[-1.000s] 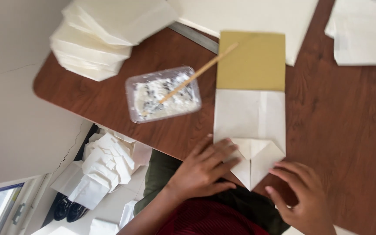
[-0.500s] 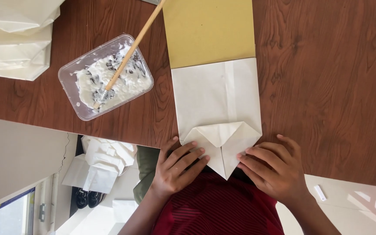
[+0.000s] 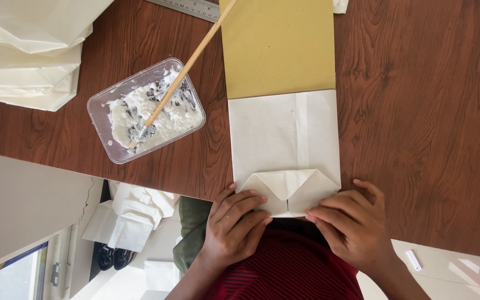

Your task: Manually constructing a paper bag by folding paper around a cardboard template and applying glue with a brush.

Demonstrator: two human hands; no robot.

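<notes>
At the table edge: white folded paper bag (image 3: 284, 150) lies flat on the brown wooden table (image 3: 418, 111), its pointed bottom flaps hanging just over the near edge.
Left hand (image 3: 234, 228): fingers bent, tips pressing the bag's left flap, not gripping anything.
Right hand (image 3: 351, 225): fingers out fairly flat, pressing the right flap.
Top of bag: mustard-yellow card sheet (image 3: 278, 47) sticking out of it.
Left side: clear plastic tub of white paste (image 3: 145, 110) with a wooden-handled brush (image 3: 187, 64) leaning in it, near the bag, not touching.
Far left: stack of white folded bags (image 3: 29, 50).
Far edge: metal ruler (image 3: 187, 6).
</notes>
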